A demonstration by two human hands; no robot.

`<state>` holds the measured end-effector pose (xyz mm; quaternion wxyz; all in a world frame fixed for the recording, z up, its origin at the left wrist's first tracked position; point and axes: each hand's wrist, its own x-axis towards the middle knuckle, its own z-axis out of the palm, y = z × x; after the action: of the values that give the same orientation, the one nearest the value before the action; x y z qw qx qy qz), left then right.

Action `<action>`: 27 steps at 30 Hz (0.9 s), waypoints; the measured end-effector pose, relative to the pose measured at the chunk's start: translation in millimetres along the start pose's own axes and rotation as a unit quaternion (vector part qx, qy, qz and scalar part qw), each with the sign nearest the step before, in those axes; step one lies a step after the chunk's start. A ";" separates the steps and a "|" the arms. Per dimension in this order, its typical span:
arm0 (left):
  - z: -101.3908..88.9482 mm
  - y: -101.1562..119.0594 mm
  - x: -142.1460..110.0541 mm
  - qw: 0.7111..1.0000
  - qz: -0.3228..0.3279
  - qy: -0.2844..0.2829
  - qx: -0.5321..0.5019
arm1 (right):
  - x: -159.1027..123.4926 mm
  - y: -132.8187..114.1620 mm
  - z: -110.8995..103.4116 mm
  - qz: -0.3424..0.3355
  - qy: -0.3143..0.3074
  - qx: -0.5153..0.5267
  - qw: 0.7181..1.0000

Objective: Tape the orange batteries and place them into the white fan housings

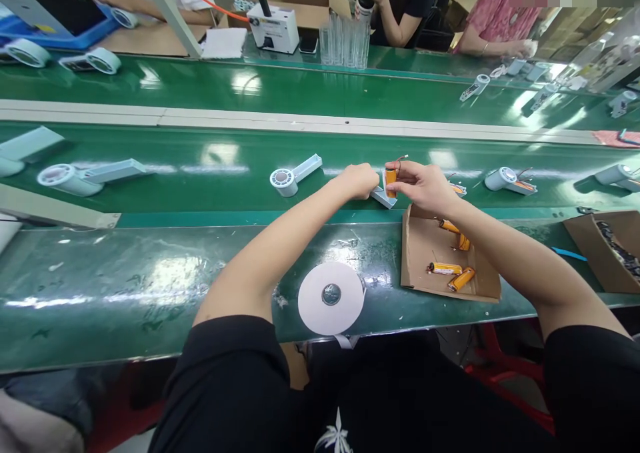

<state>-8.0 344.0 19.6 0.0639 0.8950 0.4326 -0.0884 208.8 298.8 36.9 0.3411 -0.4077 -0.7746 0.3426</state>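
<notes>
White roll [331, 321] at bench edge [400, 325], right fingers [404, 189] tight on orange battery [391, 177], left fingers [371, 175] at casing [386, 201], grip unclear

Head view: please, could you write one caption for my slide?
Over a green belt, the right hand holds an orange battery while the left hand is at a pale-blue casing.

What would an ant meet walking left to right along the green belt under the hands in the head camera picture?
Leftmost pale blue part → next pale blue part → third pale blue part → left hand → right hand holding an orange cylinder → wired pale blue part → rightmost pale blue part
</notes>
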 end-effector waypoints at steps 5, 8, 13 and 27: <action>-17.6 -13.2 11.8 0.999 0.002 -0.029 -0.036 | 5.3 5.6 -1.5 0.051 0.007 -0.097 0.994; -18.6 -15.0 12.5 0.999 0.008 -0.015 -0.046 | 8.6 9.0 -1.6 0.070 0.009 -0.167 0.984; -6.1 -1.5 9.3 0.999 0.024 -0.015 0.020 | 7.9 17.8 -6.3 0.065 0.000 -0.202 0.977; 6.6 23.9 13.9 0.998 0.038 0.044 0.036 | -5.8 38.4 -25.3 0.068 0.005 -0.194 0.979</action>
<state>18.6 338.6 11.1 0.0164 0.9154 0.3974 -0.0621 247.1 316.8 17.8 0.2353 -0.5195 -0.7951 0.2063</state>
